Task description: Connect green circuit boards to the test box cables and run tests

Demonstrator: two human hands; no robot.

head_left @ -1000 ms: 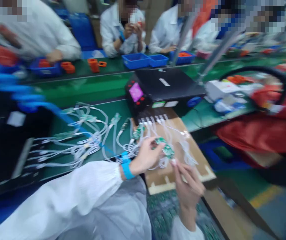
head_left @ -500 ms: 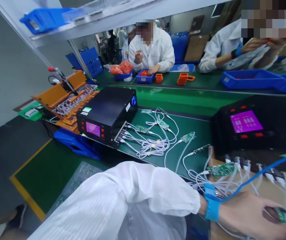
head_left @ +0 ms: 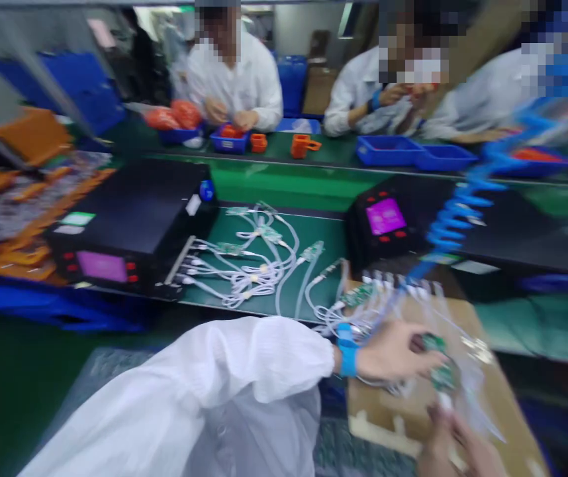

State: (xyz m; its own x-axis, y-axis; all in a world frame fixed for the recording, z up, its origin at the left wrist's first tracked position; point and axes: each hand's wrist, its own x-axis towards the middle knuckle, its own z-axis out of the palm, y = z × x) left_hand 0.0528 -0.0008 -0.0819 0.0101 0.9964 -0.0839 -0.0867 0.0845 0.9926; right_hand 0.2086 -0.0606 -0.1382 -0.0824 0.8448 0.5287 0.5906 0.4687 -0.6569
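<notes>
My left hand [head_left: 396, 351], with a blue wrist strap [head_left: 347, 351] round its wrist, is closed on a small green circuit board [head_left: 443, 374] between thumb and fingers. Just below, my right hand [head_left: 455, 444] pinches the white cable plug [head_left: 444, 403] at the board's lower end; motion blur hides whether the plug is fully seated. Both hands are over a brown board [head_left: 378, 404] on the bench. Behind my left wrist, another green circuit board [head_left: 358, 295] lies among white cables [head_left: 324, 315].
Two black test boxes [head_left: 130, 205] with pink screens flank more wired circuit boards [head_left: 269, 232] on the green mat [head_left: 333, 228]. A coiled blue cord [head_left: 455, 215] hangs at right. Across the bench, people in white coats [head_left: 259, 73] sit behind blue bins [head_left: 388, 151]. An orange fixture [head_left: 40, 142] stands left.
The view has swung right, bringing my right hand into sight at the bottom. My left hand still holds the circuit board, now together with the plug in my right hand.
</notes>
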